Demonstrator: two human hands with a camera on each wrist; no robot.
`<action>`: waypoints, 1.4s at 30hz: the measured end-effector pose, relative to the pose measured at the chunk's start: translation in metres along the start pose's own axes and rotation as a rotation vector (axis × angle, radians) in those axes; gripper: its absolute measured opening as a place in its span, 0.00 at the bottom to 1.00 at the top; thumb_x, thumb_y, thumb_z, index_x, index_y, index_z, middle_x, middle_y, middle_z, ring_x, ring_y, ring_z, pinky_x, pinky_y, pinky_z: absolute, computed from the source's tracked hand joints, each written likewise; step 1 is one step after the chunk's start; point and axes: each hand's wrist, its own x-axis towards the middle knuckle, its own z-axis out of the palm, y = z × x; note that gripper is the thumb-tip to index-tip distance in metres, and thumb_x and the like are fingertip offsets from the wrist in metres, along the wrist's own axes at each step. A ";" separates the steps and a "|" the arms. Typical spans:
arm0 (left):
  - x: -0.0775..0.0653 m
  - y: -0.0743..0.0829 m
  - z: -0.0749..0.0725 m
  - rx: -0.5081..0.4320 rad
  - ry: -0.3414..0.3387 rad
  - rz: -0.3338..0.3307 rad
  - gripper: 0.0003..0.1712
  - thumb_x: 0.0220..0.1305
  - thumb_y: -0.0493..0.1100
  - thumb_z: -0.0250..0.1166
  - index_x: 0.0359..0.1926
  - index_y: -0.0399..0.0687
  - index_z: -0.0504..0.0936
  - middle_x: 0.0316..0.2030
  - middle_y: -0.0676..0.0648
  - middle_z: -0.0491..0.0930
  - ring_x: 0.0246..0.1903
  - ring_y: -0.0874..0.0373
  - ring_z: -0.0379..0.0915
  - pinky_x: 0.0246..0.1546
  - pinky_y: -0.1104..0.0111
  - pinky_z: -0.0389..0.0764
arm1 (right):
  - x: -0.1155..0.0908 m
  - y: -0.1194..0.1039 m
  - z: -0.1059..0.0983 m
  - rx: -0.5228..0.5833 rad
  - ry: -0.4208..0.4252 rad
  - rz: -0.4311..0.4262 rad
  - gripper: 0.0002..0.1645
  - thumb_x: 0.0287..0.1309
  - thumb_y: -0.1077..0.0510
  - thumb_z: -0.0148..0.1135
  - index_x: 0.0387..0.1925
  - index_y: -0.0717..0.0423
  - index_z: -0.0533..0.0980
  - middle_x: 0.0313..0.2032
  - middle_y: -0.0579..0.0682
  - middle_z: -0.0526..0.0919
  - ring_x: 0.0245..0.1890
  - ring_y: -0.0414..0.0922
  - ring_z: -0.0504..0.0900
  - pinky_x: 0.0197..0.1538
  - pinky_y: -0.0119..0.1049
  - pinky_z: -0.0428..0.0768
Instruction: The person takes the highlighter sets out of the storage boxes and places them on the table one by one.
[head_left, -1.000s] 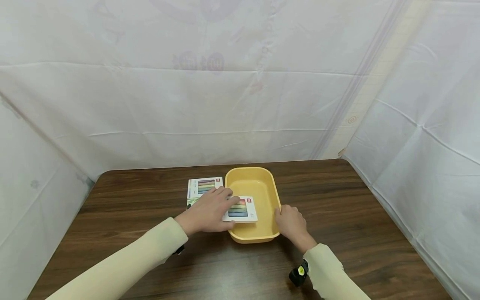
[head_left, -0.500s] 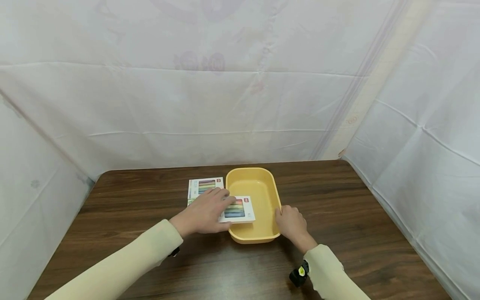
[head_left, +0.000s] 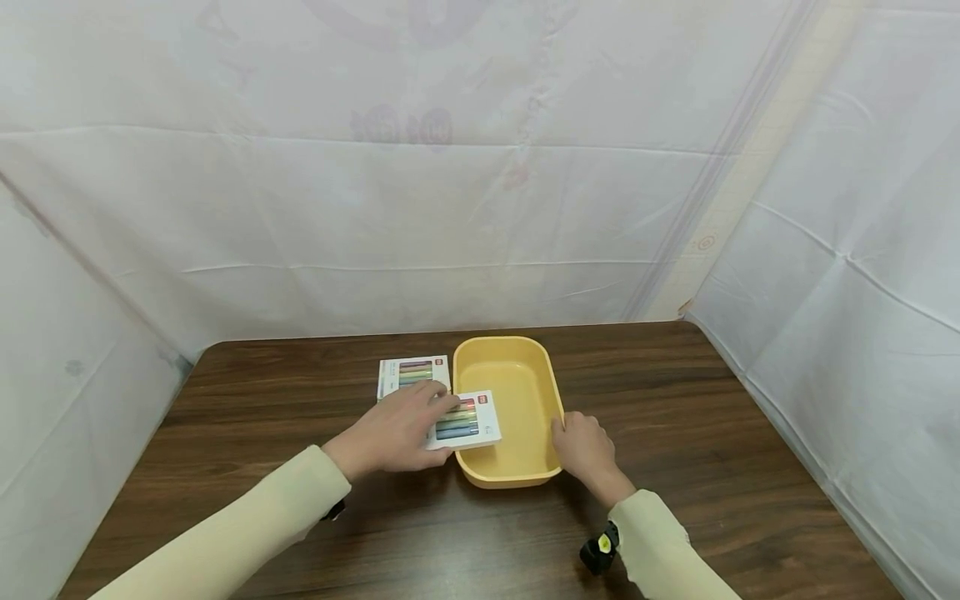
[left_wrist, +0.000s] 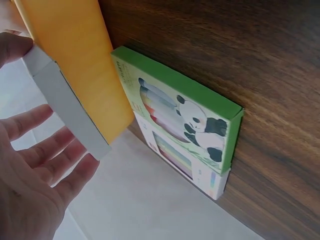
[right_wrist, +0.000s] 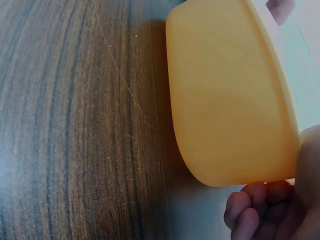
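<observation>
My left hand (head_left: 396,428) holds a flat white box of coloured sticks (head_left: 480,423) between thumb and fingers, over the left rim of a yellow plastic tub (head_left: 517,392). Coloured sticks show through the box's window. In the left wrist view the box's plain side (left_wrist: 72,112) faces the camera. My right hand (head_left: 587,452) grips the tub's right rim, with its fingers curled beneath the edge in the right wrist view. The tub's inside shows bare yellow where the box does not cover it.
Left of the tub, a second white box (head_left: 414,372) with coloured sticks lies on the dark wooden table (head_left: 300,400). Against it lies a green box with pandas (left_wrist: 175,110), hidden behind my left hand in the head view. White sheeting (head_left: 465,208) hangs behind the table.
My left hand has drawn the held box leftward, from farther over the tub to its left rim. The right hand and tub have stayed nearly in place.
</observation>
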 end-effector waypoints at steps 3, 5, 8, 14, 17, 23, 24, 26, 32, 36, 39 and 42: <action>-0.002 -0.001 0.000 0.011 0.012 0.006 0.33 0.53 0.62 0.63 0.57 0.53 0.74 0.48 0.48 0.75 0.43 0.55 0.73 0.47 0.60 0.77 | 0.000 0.000 -0.001 -0.003 0.001 -0.002 0.24 0.69 0.51 0.43 0.18 0.55 0.70 0.16 0.50 0.73 0.15 0.44 0.72 0.18 0.35 0.67; -0.004 -0.002 0.000 0.020 0.019 0.011 0.33 0.53 0.62 0.64 0.57 0.53 0.74 0.48 0.47 0.75 0.42 0.54 0.73 0.47 0.59 0.77 | 0.000 0.000 -0.001 -0.005 0.003 -0.002 0.24 0.69 0.50 0.43 0.18 0.54 0.69 0.16 0.50 0.72 0.15 0.44 0.72 0.18 0.35 0.67; -0.005 -0.002 0.000 0.031 0.015 0.002 0.34 0.54 0.62 0.64 0.59 0.53 0.73 0.50 0.46 0.75 0.45 0.52 0.74 0.50 0.58 0.77 | 0.000 0.000 -0.001 -0.003 0.007 0.000 0.24 0.69 0.50 0.43 0.17 0.54 0.69 0.16 0.50 0.72 0.15 0.44 0.72 0.18 0.35 0.66; -0.010 -0.003 0.001 0.012 -0.006 -0.027 0.37 0.55 0.63 0.63 0.62 0.52 0.71 0.52 0.45 0.74 0.47 0.52 0.75 0.48 0.57 0.78 | -0.001 -0.001 0.000 0.009 0.001 0.009 0.24 0.69 0.50 0.43 0.18 0.54 0.69 0.16 0.50 0.72 0.14 0.44 0.71 0.18 0.35 0.67; -0.013 -0.003 0.003 0.009 0.002 -0.028 0.37 0.55 0.63 0.63 0.63 0.52 0.71 0.52 0.45 0.74 0.45 0.53 0.75 0.45 0.57 0.79 | -0.001 0.000 0.002 0.012 -0.001 0.008 0.24 0.70 0.50 0.43 0.18 0.55 0.69 0.16 0.50 0.72 0.14 0.44 0.71 0.18 0.35 0.67; -0.017 -0.004 0.005 -0.009 -0.009 -0.048 0.38 0.54 0.62 0.64 0.64 0.52 0.69 0.52 0.46 0.73 0.43 0.56 0.74 0.42 0.60 0.79 | -0.002 0.001 0.002 0.014 0.003 0.001 0.24 0.69 0.50 0.43 0.18 0.55 0.69 0.16 0.50 0.72 0.14 0.44 0.72 0.18 0.35 0.66; -0.018 -0.005 0.005 -0.016 -0.016 -0.056 0.39 0.55 0.62 0.64 0.64 0.52 0.69 0.53 0.46 0.73 0.43 0.56 0.73 0.42 0.60 0.79 | -0.002 0.001 0.002 0.011 0.004 0.003 0.24 0.69 0.50 0.43 0.18 0.55 0.69 0.16 0.50 0.72 0.15 0.44 0.72 0.18 0.35 0.66; -0.020 -0.005 0.005 -0.026 -0.034 -0.074 0.39 0.55 0.62 0.64 0.65 0.52 0.68 0.54 0.45 0.73 0.44 0.56 0.73 0.41 0.60 0.79 | -0.002 0.001 0.002 0.004 0.004 0.002 0.24 0.69 0.50 0.43 0.18 0.55 0.69 0.16 0.50 0.72 0.15 0.44 0.71 0.18 0.35 0.66; -0.026 -0.007 0.005 -0.046 -0.056 -0.101 0.40 0.54 0.62 0.65 0.65 0.54 0.68 0.54 0.47 0.72 0.43 0.58 0.71 0.37 0.63 0.79 | -0.001 0.001 0.003 0.013 0.007 0.000 0.25 0.69 0.50 0.43 0.17 0.54 0.69 0.15 0.50 0.72 0.14 0.44 0.71 0.17 0.35 0.66; -0.031 -0.011 0.006 -0.057 -0.042 -0.106 0.40 0.51 0.61 0.67 0.64 0.55 0.68 0.52 0.49 0.72 0.42 0.60 0.71 0.34 0.65 0.78 | 0.000 0.002 0.003 0.017 0.008 -0.005 0.25 0.69 0.50 0.43 0.17 0.54 0.69 0.15 0.50 0.72 0.14 0.44 0.71 0.17 0.35 0.66; -0.035 -0.013 0.007 -0.065 -0.045 -0.114 0.40 0.51 0.61 0.67 0.64 0.55 0.68 0.52 0.49 0.73 0.42 0.59 0.71 0.35 0.64 0.78 | 0.000 0.002 0.003 0.013 0.006 -0.006 0.25 0.69 0.50 0.43 0.17 0.54 0.69 0.15 0.50 0.72 0.14 0.44 0.71 0.17 0.35 0.66; -0.040 -0.014 0.007 -0.074 -0.063 -0.130 0.42 0.51 0.62 0.68 0.65 0.55 0.68 0.54 0.47 0.72 0.43 0.58 0.72 0.37 0.62 0.78 | 0.001 0.001 0.003 0.011 0.005 -0.004 0.24 0.69 0.50 0.43 0.17 0.54 0.69 0.15 0.50 0.72 0.14 0.44 0.71 0.17 0.35 0.66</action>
